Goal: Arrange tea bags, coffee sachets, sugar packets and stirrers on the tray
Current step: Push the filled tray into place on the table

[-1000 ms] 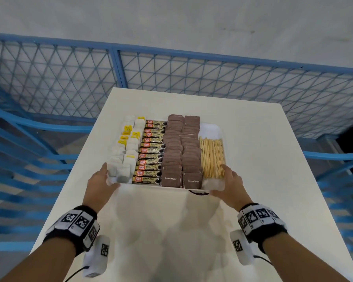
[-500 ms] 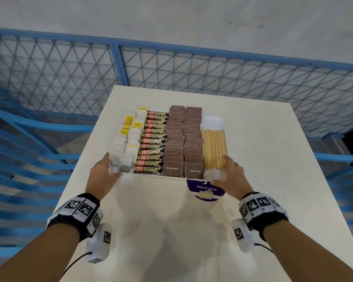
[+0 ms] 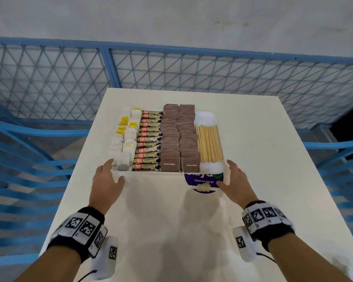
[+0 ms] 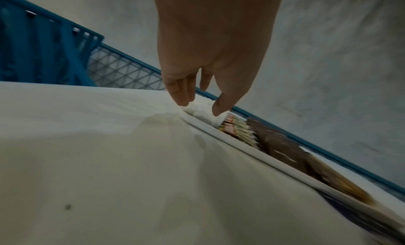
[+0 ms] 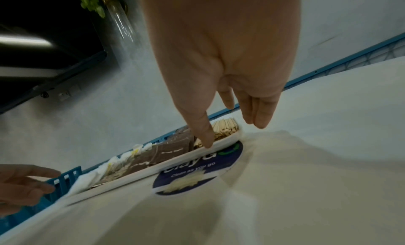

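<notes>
White tray (image 3: 209,117) between table (image 3: 253,159) edges

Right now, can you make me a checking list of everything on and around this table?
Surface: white table, with a round purple sticker reading "Clean as you go", partly under the tray.
Job's things: white tray holds tea bags, coffee sachets, brown sugar packets and wooden stirrers, in neat rows.
Clutter: nothing seen.
Hands: left hand and right hand open, at the tray's near corners, holding nothing.
Cables: thin black leads from both wrist cameras.
Surroundings: blue mesh fence, grey wall.
</notes>
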A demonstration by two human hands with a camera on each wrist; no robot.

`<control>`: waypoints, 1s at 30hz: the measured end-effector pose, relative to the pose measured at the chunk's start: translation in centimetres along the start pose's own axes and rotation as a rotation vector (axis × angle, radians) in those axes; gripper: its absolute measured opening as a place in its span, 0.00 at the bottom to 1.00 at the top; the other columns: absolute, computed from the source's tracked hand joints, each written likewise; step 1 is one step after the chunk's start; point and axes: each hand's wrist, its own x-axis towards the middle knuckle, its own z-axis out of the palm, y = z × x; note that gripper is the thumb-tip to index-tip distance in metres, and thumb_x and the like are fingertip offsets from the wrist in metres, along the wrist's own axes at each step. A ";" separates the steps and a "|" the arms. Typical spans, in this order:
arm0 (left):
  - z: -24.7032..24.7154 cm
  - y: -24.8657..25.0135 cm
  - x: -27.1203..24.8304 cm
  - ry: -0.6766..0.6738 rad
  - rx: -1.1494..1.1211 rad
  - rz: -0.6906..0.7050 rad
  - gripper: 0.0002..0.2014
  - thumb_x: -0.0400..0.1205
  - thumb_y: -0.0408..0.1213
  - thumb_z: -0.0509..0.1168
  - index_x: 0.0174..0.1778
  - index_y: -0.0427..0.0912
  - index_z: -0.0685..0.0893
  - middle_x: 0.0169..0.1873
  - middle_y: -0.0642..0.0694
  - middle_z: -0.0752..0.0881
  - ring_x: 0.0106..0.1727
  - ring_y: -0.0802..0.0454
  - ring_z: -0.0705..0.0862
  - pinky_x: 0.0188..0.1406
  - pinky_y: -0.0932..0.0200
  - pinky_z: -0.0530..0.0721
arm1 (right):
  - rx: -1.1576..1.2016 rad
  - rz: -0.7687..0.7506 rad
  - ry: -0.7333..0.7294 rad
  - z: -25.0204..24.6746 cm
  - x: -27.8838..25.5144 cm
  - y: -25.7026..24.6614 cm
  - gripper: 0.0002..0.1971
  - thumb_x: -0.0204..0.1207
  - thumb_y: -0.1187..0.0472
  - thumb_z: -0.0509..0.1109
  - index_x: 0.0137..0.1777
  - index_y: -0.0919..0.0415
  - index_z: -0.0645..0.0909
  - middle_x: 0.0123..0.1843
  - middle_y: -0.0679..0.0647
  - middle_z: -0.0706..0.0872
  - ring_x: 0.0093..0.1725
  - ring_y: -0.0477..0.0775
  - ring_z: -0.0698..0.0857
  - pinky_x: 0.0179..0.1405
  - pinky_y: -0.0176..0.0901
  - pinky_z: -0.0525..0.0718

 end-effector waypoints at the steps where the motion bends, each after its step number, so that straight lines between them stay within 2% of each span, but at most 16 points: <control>1: 0.2 0.5 -1.0 0.001 0.000 0.037 0.30 0.76 0.29 0.69 0.74 0.37 0.69 0.65 0.33 0.76 0.64 0.35 0.77 0.66 0.43 0.75 | 0.027 0.011 0.021 0.0 -1.1 0.3 0.38 0.75 0.61 0.70 0.80 0.61 0.54 0.74 0.62 0.70 0.73 0.63 0.67 0.71 0.51 0.67; 4: 1.4 2.9 -4.5 -0.082 -0.011 0.186 0.24 0.76 0.29 0.69 0.70 0.37 0.75 0.62 0.37 0.77 0.61 0.38 0.79 0.63 0.45 0.78 | 0.099 0.045 0.108 -0.6 -5.3 1.5 0.36 0.75 0.61 0.70 0.79 0.61 0.57 0.70 0.62 0.72 0.70 0.61 0.71 0.70 0.50 0.69; 8: 2.9 5.8 -8.5 -0.280 -0.011 0.387 0.14 0.79 0.33 0.66 0.61 0.46 0.81 0.55 0.53 0.76 0.56 0.52 0.80 0.53 0.67 0.73 | 0.080 0.047 0.206 -1.6 -10.4 3.7 0.28 0.74 0.61 0.72 0.73 0.62 0.69 0.61 0.59 0.77 0.62 0.59 0.77 0.62 0.48 0.77; 10: 4.0 7.6 -10.5 -0.397 0.018 0.466 0.12 0.81 0.36 0.64 0.60 0.49 0.81 0.54 0.58 0.76 0.52 0.59 0.79 0.49 0.74 0.71 | 0.026 0.052 0.232 -2.5 -13.5 5.4 0.25 0.74 0.60 0.72 0.71 0.62 0.73 0.60 0.58 0.77 0.62 0.58 0.77 0.60 0.43 0.76; 12: 5.5 9.7 -12.5 -0.496 0.020 0.552 0.11 0.82 0.37 0.64 0.59 0.49 0.81 0.53 0.58 0.79 0.50 0.61 0.79 0.46 0.78 0.72 | -0.055 0.052 0.277 -3.5 -16.4 7.3 0.24 0.73 0.61 0.73 0.68 0.63 0.76 0.59 0.60 0.79 0.60 0.61 0.77 0.57 0.40 0.71; 14: 7.1 12.0 -14.5 -0.584 0.013 0.634 0.10 0.81 0.37 0.63 0.58 0.50 0.82 0.52 0.56 0.82 0.49 0.61 0.80 0.46 0.76 0.74 | -0.135 0.066 0.342 -4.5 -18.9 9.4 0.24 0.68 0.65 0.78 0.64 0.65 0.80 0.54 0.62 0.81 0.54 0.65 0.79 0.54 0.43 0.71; 16: 8.9 14.5 -16.6 -0.667 0.026 0.704 0.10 0.81 0.37 0.63 0.58 0.49 0.82 0.53 0.54 0.82 0.51 0.59 0.80 0.49 0.70 0.74 | -0.200 0.073 0.398 -5.5 -20.9 11.6 0.25 0.63 0.66 0.81 0.61 0.66 0.81 0.50 0.62 0.81 0.48 0.65 0.79 0.52 0.46 0.72; 18: 10.7 17.0 -18.7 -0.730 0.059 0.772 0.12 0.82 0.38 0.62 0.61 0.47 0.81 0.56 0.52 0.82 0.55 0.57 0.80 0.52 0.68 0.74 | -0.237 0.079 0.461 -6.4 -22.6 13.7 0.27 0.61 0.64 0.82 0.62 0.65 0.79 0.50 0.62 0.79 0.49 0.64 0.78 0.53 0.50 0.74; 21: 13.6 20.4 -21.5 -0.792 0.128 0.880 0.14 0.82 0.38 0.61 0.64 0.46 0.79 0.59 0.49 0.81 0.59 0.53 0.79 0.56 0.64 0.72 | -0.252 0.189 0.521 -7.7 -24.6 16.2 0.34 0.58 0.58 0.83 0.65 0.65 0.74 0.55 0.66 0.77 0.53 0.69 0.78 0.52 0.64 0.78; 24: 16.3 23.1 -23.9 -0.856 0.180 0.952 0.16 0.82 0.36 0.61 0.66 0.45 0.78 0.62 0.46 0.78 0.62 0.48 0.77 0.62 0.59 0.71 | -0.252 0.325 0.424 -8.4 -25.9 18.7 0.46 0.47 0.52 0.87 0.65 0.70 0.73 0.56 0.71 0.78 0.53 0.74 0.78 0.51 0.67 0.78; 26: 17.7 24.7 -25.4 -0.885 0.226 0.996 0.18 0.81 0.35 0.61 0.68 0.44 0.77 0.64 0.45 0.77 0.63 0.46 0.76 0.63 0.56 0.71 | -0.241 0.408 0.320 -8.5 -26.5 20.4 0.50 0.43 0.47 0.88 0.64 0.72 0.74 0.54 0.72 0.80 0.50 0.75 0.80 0.48 0.67 0.80; 28: 19.0 25.9 -26.6 -0.905 0.264 1.032 0.20 0.80 0.34 0.61 0.70 0.43 0.75 0.65 0.43 0.75 0.63 0.43 0.75 0.63 0.54 0.72 | -0.254 0.436 0.226 -8.3 -26.8 22.1 0.46 0.46 0.44 0.86 0.60 0.72 0.77 0.51 0.71 0.82 0.47 0.74 0.82 0.46 0.65 0.82; 30: 20.2 26.9 -27.5 -0.913 0.281 1.061 0.23 0.79 0.33 0.62 0.72 0.44 0.73 0.66 0.42 0.73 0.63 0.43 0.74 0.63 0.53 0.71 | -0.266 0.413 0.130 -8.1 -27.1 23.3 0.36 0.53 0.37 0.79 0.52 0.66 0.82 0.50 0.65 0.84 0.47 0.68 0.83 0.47 0.59 0.83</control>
